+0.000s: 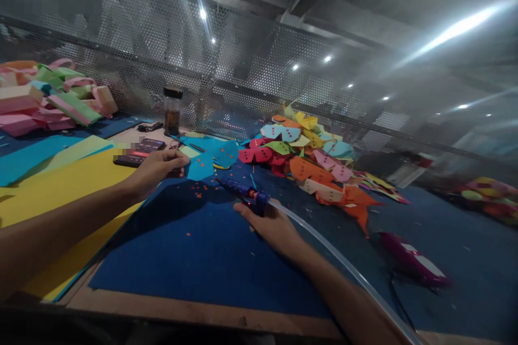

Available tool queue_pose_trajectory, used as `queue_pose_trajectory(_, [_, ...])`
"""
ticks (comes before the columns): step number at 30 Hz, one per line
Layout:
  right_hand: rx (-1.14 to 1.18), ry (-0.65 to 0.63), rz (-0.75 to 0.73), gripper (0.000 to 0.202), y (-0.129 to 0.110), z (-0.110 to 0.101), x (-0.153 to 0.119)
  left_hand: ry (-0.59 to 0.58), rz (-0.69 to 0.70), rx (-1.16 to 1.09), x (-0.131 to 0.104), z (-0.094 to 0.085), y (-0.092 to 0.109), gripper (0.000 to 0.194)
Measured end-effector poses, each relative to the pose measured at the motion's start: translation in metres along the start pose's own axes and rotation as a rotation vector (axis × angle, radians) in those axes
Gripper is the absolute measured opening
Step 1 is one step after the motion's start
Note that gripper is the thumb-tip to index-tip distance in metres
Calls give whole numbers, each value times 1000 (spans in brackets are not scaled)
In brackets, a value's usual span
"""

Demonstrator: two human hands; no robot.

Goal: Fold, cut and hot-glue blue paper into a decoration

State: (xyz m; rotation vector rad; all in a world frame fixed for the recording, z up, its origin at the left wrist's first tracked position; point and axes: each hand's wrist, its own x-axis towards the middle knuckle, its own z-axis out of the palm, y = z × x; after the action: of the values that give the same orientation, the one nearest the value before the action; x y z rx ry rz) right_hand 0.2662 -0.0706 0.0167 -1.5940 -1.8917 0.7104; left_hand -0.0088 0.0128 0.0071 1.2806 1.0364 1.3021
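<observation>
Between the thumb and fingers of my left hand [164, 168] is the edge of a light blue paper piece [201, 166] with small orange marks on it. My right hand [273, 223] is wrapped round a dark blue glue gun [249, 194], a clear glue stick [319, 248] trailing from its back. The gun's nozzle points left, close to the paper's lower right edge; whether they touch I cannot tell. Another blue paper piece [225, 154] lies just behind. Small orange scraps [198, 188] are scattered on the blue mat [182, 264] beneath.
Folded, dotted paper pieces [315, 172] are heaped at the back right. A magenta device [415, 259] with a cord lies at the right. Yellow sheets [81, 194], a phone [140, 152] and a lidded jar [172, 110] are at the left, near paper boxes [60, 99].
</observation>
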Motion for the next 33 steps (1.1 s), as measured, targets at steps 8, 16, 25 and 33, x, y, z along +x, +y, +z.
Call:
queue_pose_trajectory(8, [-28,-60,47,38,13,-3,17,87,14,-66,9,-12,-5,34])
queue_pose_trajectory(16, [-57,-206,77,34,18,-9,39,102,7,-85,14,-18,-7,35])
queue_pose_trajectory(25, [-72,-201,91,39,23,-7,40,109,1,-58,15,-17,-7,33])
queue_pose_trajectory(33, [-133,-233,83,39,21,-7,42,113,7,-36,13,-15,-5,32])
